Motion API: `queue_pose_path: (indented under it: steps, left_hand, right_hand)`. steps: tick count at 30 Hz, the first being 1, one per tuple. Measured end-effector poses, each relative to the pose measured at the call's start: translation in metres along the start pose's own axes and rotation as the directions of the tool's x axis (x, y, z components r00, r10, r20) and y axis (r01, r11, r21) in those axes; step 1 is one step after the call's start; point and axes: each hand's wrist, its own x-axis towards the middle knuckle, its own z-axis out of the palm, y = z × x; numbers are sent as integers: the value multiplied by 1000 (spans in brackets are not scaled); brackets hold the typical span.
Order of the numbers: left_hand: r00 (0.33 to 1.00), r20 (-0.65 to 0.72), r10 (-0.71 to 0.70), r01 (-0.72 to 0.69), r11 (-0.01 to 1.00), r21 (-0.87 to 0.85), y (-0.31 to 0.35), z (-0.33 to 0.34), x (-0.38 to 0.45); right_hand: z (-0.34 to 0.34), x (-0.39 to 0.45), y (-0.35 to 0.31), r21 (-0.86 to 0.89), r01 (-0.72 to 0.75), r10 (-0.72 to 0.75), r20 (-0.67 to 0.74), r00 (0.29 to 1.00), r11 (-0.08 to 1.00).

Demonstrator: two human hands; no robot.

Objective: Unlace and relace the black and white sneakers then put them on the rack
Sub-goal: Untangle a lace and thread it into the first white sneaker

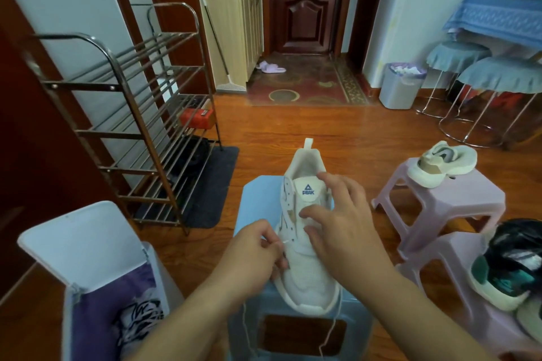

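The rack point(123, 114) stands far left, its upper shelves bare. On the blue stool point(255, 196), the left hand point(252, 255) pinches the lace point(286, 241) at the white sneaker point(305, 243)'s left eyelets; lacing seems underway, with threading next. The right hand point(337, 223), fingers spread, steadies the tongue. The toe overhangs the stool's near edge.

A home entryway: a carved wooden door point(305, 0), a metal shoe rack point(123, 114), lilac slippers point(271, 67) on a doormat point(305, 88), a broom point(223, 47), and 3 plastic stools point(440, 202).
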Motion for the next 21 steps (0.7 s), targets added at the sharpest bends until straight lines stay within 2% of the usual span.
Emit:
queue_pose_path:
  steps: [3,8,15,19,21]
  left_hand:
    - [998,-60,-7,8,1000,28,-6,3,6]
    - [994,-49,-94,94,996,0,-9,10,8]
    - [989,-88,-120,118,993,-32,-3,18,0]
    - [987,-113,-116,124,990,70,3,24,2]
    - [985,-104,-136,144,987,69,2,28,3]
  right_hand:
    - [6,0,1,-19,-11,13,104,994,1000]
    - [13,0,3,37,-35,28,167,986,999]
    - [15,1,4,81,-81,65,187,980,993]
    - [17,2,2,102,-92,73,182,981,991]
    - [17,2,2,107,-101,79,195,978,989]
